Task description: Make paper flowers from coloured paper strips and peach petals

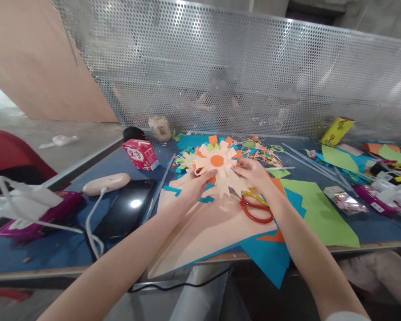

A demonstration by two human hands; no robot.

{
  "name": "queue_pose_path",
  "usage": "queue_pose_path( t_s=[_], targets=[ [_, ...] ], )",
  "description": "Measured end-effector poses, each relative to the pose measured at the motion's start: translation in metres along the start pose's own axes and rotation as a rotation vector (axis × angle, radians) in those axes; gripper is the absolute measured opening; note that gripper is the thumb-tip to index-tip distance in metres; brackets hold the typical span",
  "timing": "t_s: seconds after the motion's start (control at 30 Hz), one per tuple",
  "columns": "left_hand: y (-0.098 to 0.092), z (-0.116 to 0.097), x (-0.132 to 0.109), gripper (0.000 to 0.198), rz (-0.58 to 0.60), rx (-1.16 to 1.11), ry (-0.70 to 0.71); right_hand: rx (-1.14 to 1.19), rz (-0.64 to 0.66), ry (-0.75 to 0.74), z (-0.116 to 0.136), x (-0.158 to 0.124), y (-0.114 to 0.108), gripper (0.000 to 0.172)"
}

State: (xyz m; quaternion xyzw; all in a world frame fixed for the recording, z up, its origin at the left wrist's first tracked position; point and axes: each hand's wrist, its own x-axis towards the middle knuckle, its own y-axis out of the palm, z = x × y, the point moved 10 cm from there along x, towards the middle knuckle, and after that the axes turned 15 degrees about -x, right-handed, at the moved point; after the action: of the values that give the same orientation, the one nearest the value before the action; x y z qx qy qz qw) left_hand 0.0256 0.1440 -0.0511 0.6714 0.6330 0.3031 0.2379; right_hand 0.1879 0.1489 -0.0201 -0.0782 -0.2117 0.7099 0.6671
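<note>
A peach paper flower [224,176] with a round orange centre is held up over the sheets at the middle of the table. My left hand [198,180] pinches its left petals between thumb and fingers. On the other side my right hand [252,173] grips a right-hand petal. Scissors [255,213] with red and yellow handles lie below my right hand on a peach sheet [200,225]; their blades are mostly hidden. Behind the flower are more paper flowers [189,159], partly covered, and a heap of thin paper scraps [259,149].
To the left are a red-pink box [140,154], a black phone [125,209], a white corded device [107,183] and a purple holder [40,218]. Green sheets [324,214] and blue sheets [269,258] lie right. A perforated metal panel [200,58] closes the table's back.
</note>
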Motion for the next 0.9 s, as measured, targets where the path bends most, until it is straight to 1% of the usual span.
queue_pose_path(
  t_s=[0.1,0.17,0.23,0.33,0.37,0.4,0.43,0.5,0.57,0.6,0.63,0.67,0.7,0.73,0.8,0.83,0.9],
  targets=[
    [0.0,0.0,-0.001,0.032,-0.001,-0.031,-0.006,-0.022,-0.057,0.04,-0.002,-0.001,-0.008,0.033],
    [-0.001,-0.001,-0.001,0.033,-0.008,-0.055,-0.007,0.0,-0.065,0.027,0.002,-0.002,-0.009,0.032],
    [-0.001,-0.004,0.001,0.033,-0.002,-0.061,-0.005,0.035,-0.014,-0.021,0.012,-0.005,-0.003,0.03],
    [-0.004,-0.007,0.005,0.031,-0.01,-0.077,0.004,0.088,0.146,-0.102,0.031,-0.014,0.009,0.024],
    [-0.005,-0.008,0.006,0.031,-0.021,-0.096,0.012,0.118,0.18,-0.128,0.038,-0.017,0.01,0.023],
    [-0.007,-0.009,0.007,0.031,-0.034,-0.12,0.022,0.162,0.186,-0.158,0.044,-0.02,0.006,0.022],
    [-0.009,-0.01,0.008,0.031,-0.041,-0.144,0.032,0.223,0.156,-0.192,0.05,-0.021,-0.002,0.022],
    [-0.01,-0.01,0.009,0.032,-0.046,-0.184,0.047,0.356,0.04,-0.253,0.056,-0.021,-0.024,0.024],
    [-0.011,-0.009,0.009,0.032,-0.042,-0.205,0.039,0.404,-0.086,-0.256,0.052,-0.018,-0.043,0.027],
    [-0.01,-0.007,0.009,0.031,-0.037,-0.211,0.031,0.375,-0.126,-0.224,0.047,-0.015,-0.046,0.028],
    [-0.01,-0.006,0.008,0.03,-0.027,-0.21,0.02,0.317,-0.142,-0.171,0.039,-0.012,-0.044,0.029],
    [-0.008,-0.004,0.008,0.03,-0.014,-0.207,0.011,0.257,-0.121,-0.108,0.032,-0.009,-0.038,0.032],
    [-0.007,-0.004,0.007,0.029,-0.001,-0.201,0.006,0.21,-0.073,-0.051,0.024,-0.007,-0.028,0.036],
    [-0.007,-0.003,0.007,0.029,0.005,-0.194,0.007,0.176,0.006,-0.004,0.019,-0.005,-0.013,0.039],
    [-0.007,-0.004,0.005,0.032,-0.006,-0.171,0.019,0.126,0.13,0.017,0.015,-0.007,0.01,0.04],
    [-0.007,-0.005,0.004,0.034,-0.016,-0.155,0.023,0.092,0.139,0.014,0.014,-0.007,0.015,0.038],
    [-0.007,-0.006,0.003,0.037,-0.024,-0.12,0.018,0.018,0.074,0.018,0.013,-0.008,0.013,0.035]
  ],
)
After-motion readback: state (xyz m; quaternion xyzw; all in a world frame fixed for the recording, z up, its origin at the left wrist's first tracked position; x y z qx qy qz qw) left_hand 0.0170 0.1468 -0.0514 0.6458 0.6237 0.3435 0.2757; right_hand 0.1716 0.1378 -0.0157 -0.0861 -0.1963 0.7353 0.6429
